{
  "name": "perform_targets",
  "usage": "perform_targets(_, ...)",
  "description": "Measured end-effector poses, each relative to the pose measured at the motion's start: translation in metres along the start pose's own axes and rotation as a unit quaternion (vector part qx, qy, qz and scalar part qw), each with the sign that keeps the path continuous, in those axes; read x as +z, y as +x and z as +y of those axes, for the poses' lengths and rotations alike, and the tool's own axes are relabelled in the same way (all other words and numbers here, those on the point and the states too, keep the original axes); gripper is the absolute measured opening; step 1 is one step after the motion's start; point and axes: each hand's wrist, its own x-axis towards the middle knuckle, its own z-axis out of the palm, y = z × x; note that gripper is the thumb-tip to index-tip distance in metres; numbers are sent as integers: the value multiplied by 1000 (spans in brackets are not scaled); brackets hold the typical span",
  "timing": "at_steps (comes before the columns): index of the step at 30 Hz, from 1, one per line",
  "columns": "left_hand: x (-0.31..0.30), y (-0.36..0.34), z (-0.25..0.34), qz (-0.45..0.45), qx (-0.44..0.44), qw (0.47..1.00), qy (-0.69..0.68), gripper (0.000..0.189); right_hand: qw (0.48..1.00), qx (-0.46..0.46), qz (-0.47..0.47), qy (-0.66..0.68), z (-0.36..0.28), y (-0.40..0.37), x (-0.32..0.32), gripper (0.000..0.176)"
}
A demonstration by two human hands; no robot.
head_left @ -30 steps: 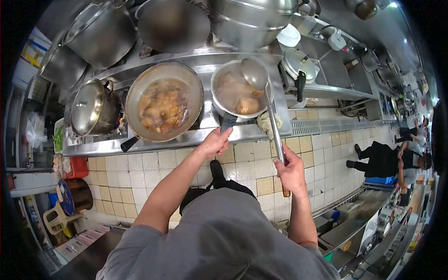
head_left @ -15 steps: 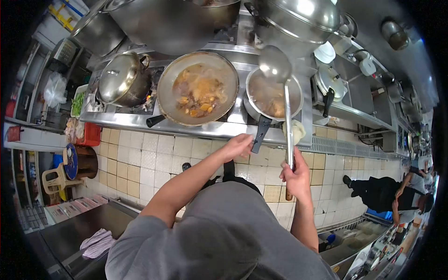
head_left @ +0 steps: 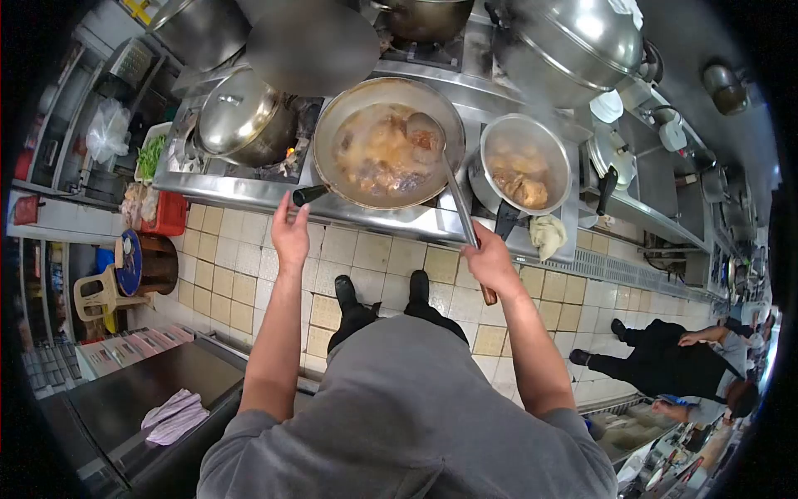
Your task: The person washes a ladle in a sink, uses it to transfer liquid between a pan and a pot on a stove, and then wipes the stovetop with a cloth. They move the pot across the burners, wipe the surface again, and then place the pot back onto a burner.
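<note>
My right hand [head_left: 490, 264] is wrapped round the handle of a long metal ladle [head_left: 457, 195], whose bowl lies in the food and broth of the wide pan [head_left: 389, 143]. My left hand [head_left: 290, 233] has its fingers apart just below the pan's black handle [head_left: 311, 195] and holds nothing. To the right of the pan, a smaller saucepan [head_left: 519, 164] contains broth and chunks of food. Its dark handle points toward me, beside a pale cloth [head_left: 548, 237] at the stove's edge.
A lidded pot [head_left: 241, 116] stands left of the pan, with a flame near its base. Larger pots are behind, among them a big domed steamer [head_left: 582, 41]. A co-worker [head_left: 677, 358] is at the right. A stool [head_left: 100, 293] stands at the left.
The ladle has moved left from above the saucepan into the wide pan. My left hand has left the saucepan's handle area for the pan's handle. The co-worker has shifted posture.
</note>
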Motion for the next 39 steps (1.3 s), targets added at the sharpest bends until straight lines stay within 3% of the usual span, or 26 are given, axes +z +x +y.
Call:
perform_targets(1, -2, 6, 5, -15, 52, 995, 87, 56, 996, 44, -32, 66, -1, -3, 2, 43)
perform_targets(3, -4, 10, 8, -30, 26, 994, 99, 53, 967, 132, -92, 197, -3, -12, 5, 37)
perform_targets(4, -4, 12, 6, -37, 23, 993, 109, 53, 967, 135, -91, 194, -6, -14, 7, 37)
perform_targets(6, -5, 13, 4, -45, 18, 992, 117, 54, 918, 174, -134, 330, -12, -19, 11, 30)
perform_targets(10, -9, 12, 8, -41, 54, 990, 123, 54, 865, 202, -164, 428, -25, -28, 21, 33)
perform_targets(12, -13, 13, 7, -46, 54, 989, 126, 54, 794, 218, -201, 531, -21, -27, 26, 28)
perform_targets(13, -15, 14, 4, -54, 71, 987, 137, 53, 795, 218, -203, 529, -18, -25, 29, 28)
perform_targets(15, -19, 15, 5, -60, 87, 983, 147, 53, 690, 232, -251, 638, -14, -20, 35, 29)
perform_targets(22, -34, 5, 1, -76, 92, 982, 148, 49, 670, 229, -267, 653, -17, -13, 41, 26)
perform_targets(24, -40, 0, -3, -71, 119, 978, 158, 49, 690, 223, -252, 641, -23, -14, 40, 27)
perform_targets(26, -47, -7, -4, -81, 70, 981, 163, 49, 697, 211, -249, 638, -24, -14, 37, 27)
perform_targets(33, -58, -32, -34, -81, 65, 977, 185, 52, 722, 197, -220, 626, -42, -23, 14, 26)
perform_targets(36, -58, -38, -34, -93, 24, 977, 188, 51, 747, 185, -206, 604, -44, -27, 2, 26)
perform_targets(39, -52, -37, -35, -98, 33, 975, 195, 50, 735, 179, -196, 623, -53, -34, -14, 28)
